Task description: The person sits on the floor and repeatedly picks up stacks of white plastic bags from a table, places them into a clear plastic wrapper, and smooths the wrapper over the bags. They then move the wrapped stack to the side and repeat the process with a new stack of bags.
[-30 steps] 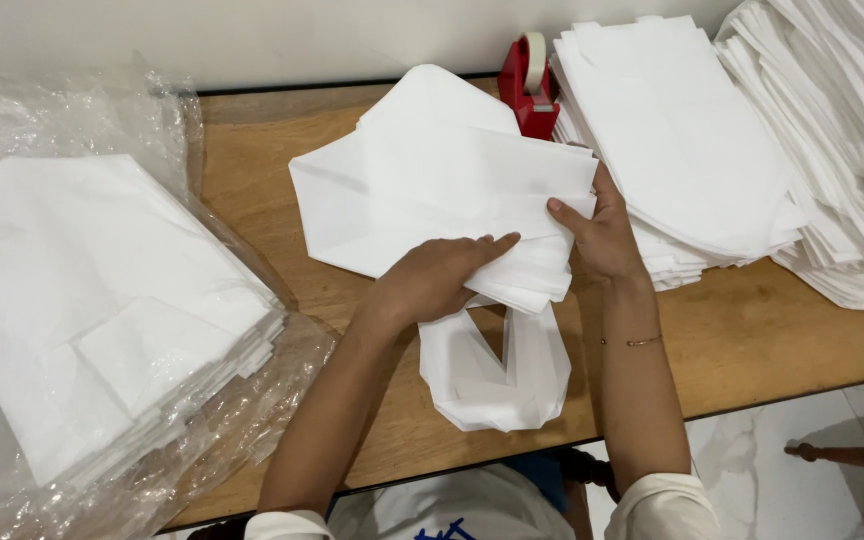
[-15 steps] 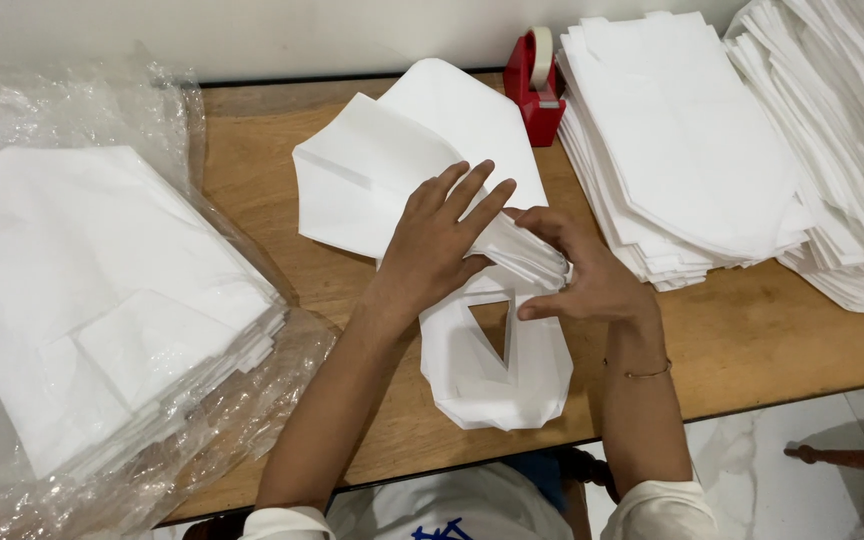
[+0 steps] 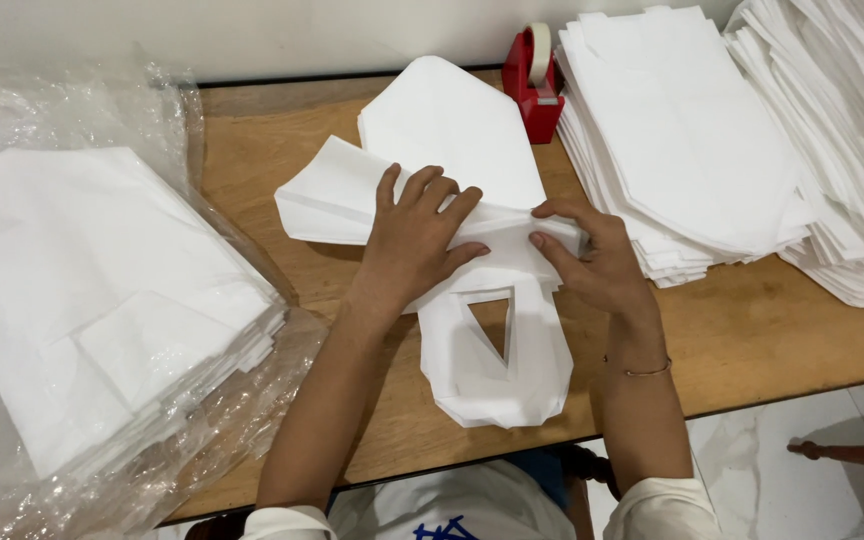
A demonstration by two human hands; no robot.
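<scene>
Tabletop: wooden, runs across the middle of the frame. Far left, a stack of white sheets in a crinkled clear plastic wrap. Upper right, two tall stacks of folded white bags, one beside the other. Red tape dispenser at top centre, just beside the nearer stack.

Work piece: white non-woven bag, centre of frame, lying flat, its handle end with the cut-out loop hanging toward the bottom edge of the tabletop.

Step in hand looks like a fold across the bag's middle. To do it well, I'd judge: keep the flat palm pinning the layers so they don't slide, line up the side edges before creasing, run the crease outward from centre, keep the handle loop flat underneath.

Left hand: spread wide, fingers splayed, palm pressing down on the folded band, grips nothing.

Right hand: narrow, fingers curled, thumb and fingertips pinching the right end of the fold on the bag
</scene>
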